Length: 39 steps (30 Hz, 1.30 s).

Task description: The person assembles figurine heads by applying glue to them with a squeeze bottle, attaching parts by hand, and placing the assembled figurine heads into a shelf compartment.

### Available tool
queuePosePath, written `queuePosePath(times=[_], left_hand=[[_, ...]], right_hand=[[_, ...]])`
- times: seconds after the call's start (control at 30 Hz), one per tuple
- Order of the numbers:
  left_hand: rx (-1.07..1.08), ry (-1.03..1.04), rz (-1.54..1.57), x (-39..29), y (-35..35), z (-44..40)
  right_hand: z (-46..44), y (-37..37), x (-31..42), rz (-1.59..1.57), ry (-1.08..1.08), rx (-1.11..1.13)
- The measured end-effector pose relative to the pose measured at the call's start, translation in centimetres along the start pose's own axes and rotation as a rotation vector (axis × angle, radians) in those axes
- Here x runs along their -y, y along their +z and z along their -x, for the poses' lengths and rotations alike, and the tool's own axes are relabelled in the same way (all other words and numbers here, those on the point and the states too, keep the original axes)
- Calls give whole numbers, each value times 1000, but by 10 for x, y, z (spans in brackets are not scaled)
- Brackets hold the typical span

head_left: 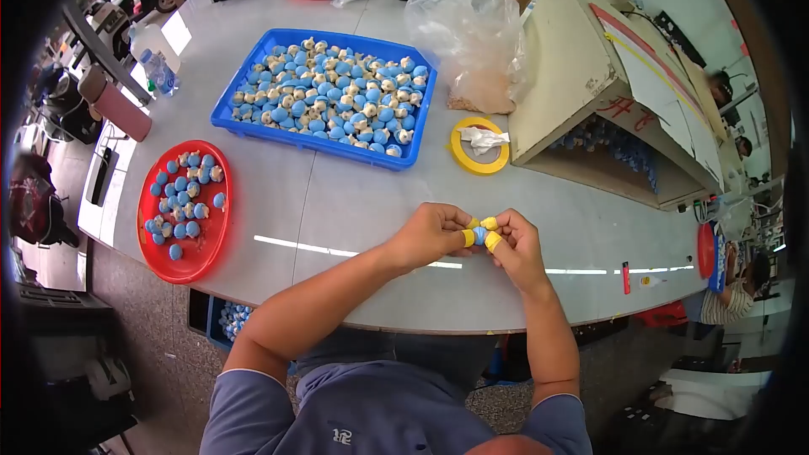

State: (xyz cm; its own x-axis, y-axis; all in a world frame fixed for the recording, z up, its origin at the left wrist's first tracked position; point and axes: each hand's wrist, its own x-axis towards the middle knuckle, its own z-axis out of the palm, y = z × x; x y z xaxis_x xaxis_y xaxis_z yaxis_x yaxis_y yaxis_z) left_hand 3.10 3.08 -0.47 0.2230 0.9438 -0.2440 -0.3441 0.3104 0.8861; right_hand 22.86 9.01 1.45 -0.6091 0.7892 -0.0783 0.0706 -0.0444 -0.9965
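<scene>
Both hands meet over the front middle of the grey table, with yellow covers on the thumbs and index fingertips. My left hand [425, 236] and my right hand [518, 248] pinch a small blue piece [480, 235] between them. Its finer details are too small to make out. Beyond the hands stands a blue tray [316, 146] full of small blue and cream pieces. To the left, a red plate [202, 263] carries several more of these pieces. A yellow tape roll [479, 168] with crumpled white paper on it lies just beyond my right hand.
At the right stands a large open box [581, 76] with blue pieces inside. A clear plastic bag [472, 42] is beside it. A pink bottle [118, 105] stands far left. A red lighter [626, 278] lies near the front right edge. Other people are at the right.
</scene>
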Motion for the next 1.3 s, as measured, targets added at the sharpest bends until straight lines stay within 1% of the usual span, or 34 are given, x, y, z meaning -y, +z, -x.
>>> queuePosePath(times=[0.1,0.2,0.3,0.5,0.7,0.83,0.93,1.1,1.3], left_hand=[[-11,-14,-13,-1,1,1],[-12,-22,-13,0,2,1],[-21,-20,-35,1,2,0],[-41,-13,-80,3,2,-1],[-41,-9,-80,4,3,-1],[-46,-17,-45,-2,4,0],[-9,-19,-9,-8,3,3],[5,-60,-12,-11,2,3],[-9,-51,-15,-6,1,2]], right_hand=[[0,-4,0,-2,65,44],[1,-5,4,-94,166,84],[3,-4,7,-84,190,80],[2,-4,3,-35,161,115],[3,3,5,12,127,58],[2,1,6,-30,158,45],[1,0,8,-55,174,47],[1,-2,10,-107,213,43],[2,-1,5,-102,190,57]])
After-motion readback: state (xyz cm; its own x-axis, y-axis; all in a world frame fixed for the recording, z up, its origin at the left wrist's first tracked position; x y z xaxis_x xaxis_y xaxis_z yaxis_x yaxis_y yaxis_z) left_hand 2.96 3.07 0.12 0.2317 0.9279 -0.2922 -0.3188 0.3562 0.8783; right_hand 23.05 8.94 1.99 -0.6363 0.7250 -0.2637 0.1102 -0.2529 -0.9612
